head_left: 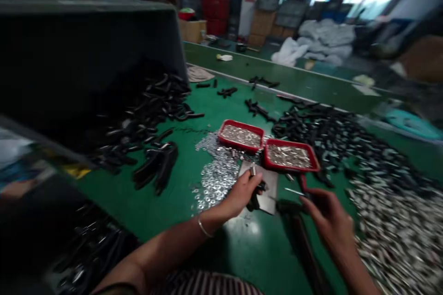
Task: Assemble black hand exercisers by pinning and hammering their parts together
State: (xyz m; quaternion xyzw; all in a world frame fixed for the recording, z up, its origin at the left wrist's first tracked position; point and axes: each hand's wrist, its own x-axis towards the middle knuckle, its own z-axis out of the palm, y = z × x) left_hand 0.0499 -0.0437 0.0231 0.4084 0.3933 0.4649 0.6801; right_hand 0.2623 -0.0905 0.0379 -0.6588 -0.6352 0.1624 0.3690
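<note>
My left hand (244,192), with a bracelet at the wrist, is closed around a small black part with a metal piece (253,170) at its top, over a flat metal plate (269,189). My right hand (330,214) pinches a thin metal pin (294,191) that points left toward the plate. Two red trays, one on the left (241,135) and one on the right (290,155), hold small metal pieces just beyond my hands. Shiny nuts or washers (216,179) lie loose left of the plate.
A dark bin on its side (182,41) spills black parts (159,101) at the left. Black parts (325,133) and a heap of metal pieces (398,235) lie at the right. A dark bar-like tool (304,249) lies near my right hand.
</note>
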